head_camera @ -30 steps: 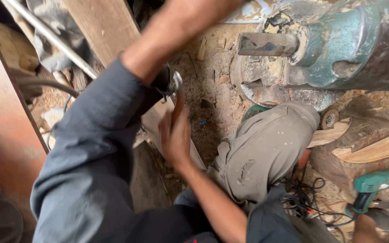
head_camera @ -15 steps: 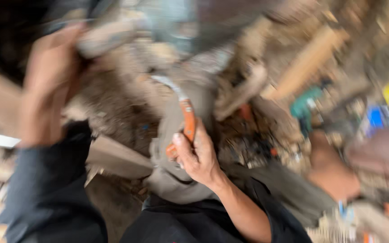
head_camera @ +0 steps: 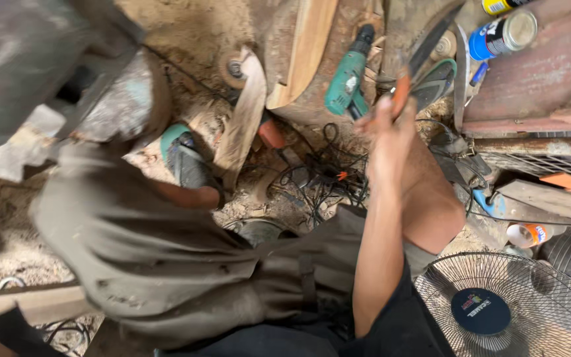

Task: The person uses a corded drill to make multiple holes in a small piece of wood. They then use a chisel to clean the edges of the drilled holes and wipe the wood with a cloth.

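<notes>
My right hand [head_camera: 388, 129] is raised over my bent knee [head_camera: 434, 208] and is closed around the orange handle of a long dark blade [head_camera: 431, 41]. The blade points up and to the right, towards a grey-green sandal [head_camera: 439, 80] on the ground. A green power drill [head_camera: 347, 80] lies just left of the hand. My left hand is out of view. My lap and legs in grey-brown cloth [head_camera: 166, 251] fill the lower left.
My foot in a green sandal [head_camera: 181, 157] rests on sawdust beside curved wooden pieces [head_camera: 242, 119] and a plank [head_camera: 305, 46]. Black cables [head_camera: 318, 173] tangle at centre. Cans [head_camera: 503, 33] sit on a rusty surface at top right, a fan grille [head_camera: 497, 311] at bottom right, and a grey machine [head_camera: 28, 73] at top left.
The view has swung from the machine down to the cluttered floor. My right hand picked up the orange-handled blade and now holds it farther right. My left hand has left the view.
</notes>
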